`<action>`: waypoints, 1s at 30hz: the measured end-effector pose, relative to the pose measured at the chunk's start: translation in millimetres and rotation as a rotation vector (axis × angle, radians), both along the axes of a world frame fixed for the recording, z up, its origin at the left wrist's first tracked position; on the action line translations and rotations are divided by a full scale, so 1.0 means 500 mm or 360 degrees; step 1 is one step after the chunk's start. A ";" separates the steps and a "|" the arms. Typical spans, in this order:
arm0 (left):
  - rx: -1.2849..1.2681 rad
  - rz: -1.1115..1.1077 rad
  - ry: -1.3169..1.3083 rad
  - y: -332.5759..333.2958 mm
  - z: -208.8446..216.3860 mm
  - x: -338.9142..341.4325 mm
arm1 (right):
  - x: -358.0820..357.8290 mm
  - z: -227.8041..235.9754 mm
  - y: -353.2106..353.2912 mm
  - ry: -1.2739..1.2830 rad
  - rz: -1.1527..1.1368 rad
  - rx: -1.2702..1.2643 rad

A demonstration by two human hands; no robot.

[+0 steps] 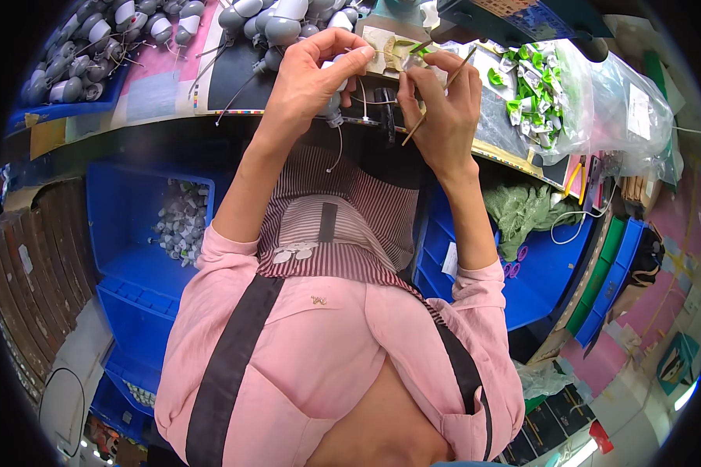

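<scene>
My left hand [308, 74] is raised over the workbench edge, its fingers pinched on a small grey part [336, 87] with a thin white wire [339, 148] hanging below it. My right hand [438, 101] is close beside it, fingers closed on a thin wooden stick [436, 97] that slants down to the left. Its fingertips also touch a small silver and green piece [401, 56] between the two hands. A pale card [378, 47] lies on the bench just behind the fingers.
Several grey-and-white bulb-shaped parts [276, 19] pile at the back, more in a blue tray [74, 66] at far left. A clear bag of green-and-silver packets [533, 82] lies right. Blue bins [144, 233] stand below the bench, one holding small grey parts [181, 229].
</scene>
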State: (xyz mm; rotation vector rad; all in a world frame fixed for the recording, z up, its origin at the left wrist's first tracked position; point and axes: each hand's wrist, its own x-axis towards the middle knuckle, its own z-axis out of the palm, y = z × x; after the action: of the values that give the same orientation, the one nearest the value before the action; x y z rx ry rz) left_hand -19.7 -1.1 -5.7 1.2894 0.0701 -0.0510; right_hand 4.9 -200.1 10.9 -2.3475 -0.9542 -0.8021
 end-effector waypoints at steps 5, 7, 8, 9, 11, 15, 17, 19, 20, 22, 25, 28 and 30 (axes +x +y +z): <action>0.0017 0.0038 -0.0014 -0.007 -0.001 -0.002 | 0.002 -0.017 0.006 0.0077 0.0093 0.0088; 0.0017 0.0038 -0.0003 -0.005 0.000 -0.002 | 0.007 -0.024 0.008 0.0117 0.0184 0.0178; 0.0017 0.0037 -0.0001 -0.006 0.000 -0.003 | 0.004 -0.023 0.008 0.0118 0.0182 0.0177; 0.0008 0.0039 0.0002 -0.006 0.000 -0.004 | 0.001 -0.022 0.009 0.0171 0.0059 0.0326; 0.0002 0.0046 0.0006 -0.004 -0.001 -0.003 | 0.016 -0.023 0.005 0.0185 -0.0097 0.0418; -0.0009 0.0038 -0.0016 -0.005 -0.006 -0.002 | 0.055 -0.017 0.007 0.0272 0.0009 0.0125; -0.0012 0.0045 -0.0021 -0.005 -0.005 -0.002 | 0.069 -0.031 0.000 0.0401 0.0089 0.0156; -0.0054 0.0038 -0.0010 -0.003 -0.003 -0.003 | 0.073 -0.040 -0.004 0.0529 0.0183 0.0190; -0.0051 0.0045 -0.0010 -0.002 -0.002 -0.002 | 0.072 -0.043 -0.008 0.0591 0.0135 0.0262; -0.0104 0.0073 0.0007 -0.003 0.003 -0.001 | 0.077 -0.053 -0.017 0.0652 0.0088 0.0336; 0.0208 0.0267 -0.0088 -0.007 0.027 0.010 | 0.096 -0.061 -0.031 0.0536 -0.0005 0.0596; 0.0920 0.0350 -0.0048 -0.022 0.101 0.040 | 0.104 -0.046 -0.040 0.0658 -0.0042 0.0547; 0.1009 0.0426 -0.0302 -0.031 0.101 0.064 | 0.116 -0.039 -0.034 0.0613 0.0024 0.0480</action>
State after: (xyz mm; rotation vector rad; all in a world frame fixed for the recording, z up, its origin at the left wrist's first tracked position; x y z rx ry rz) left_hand 12.3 -16.8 44.9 1.8994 0.0996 0.3484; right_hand 62.8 -217.2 -8.7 -2.1205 -0.6369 -0.4265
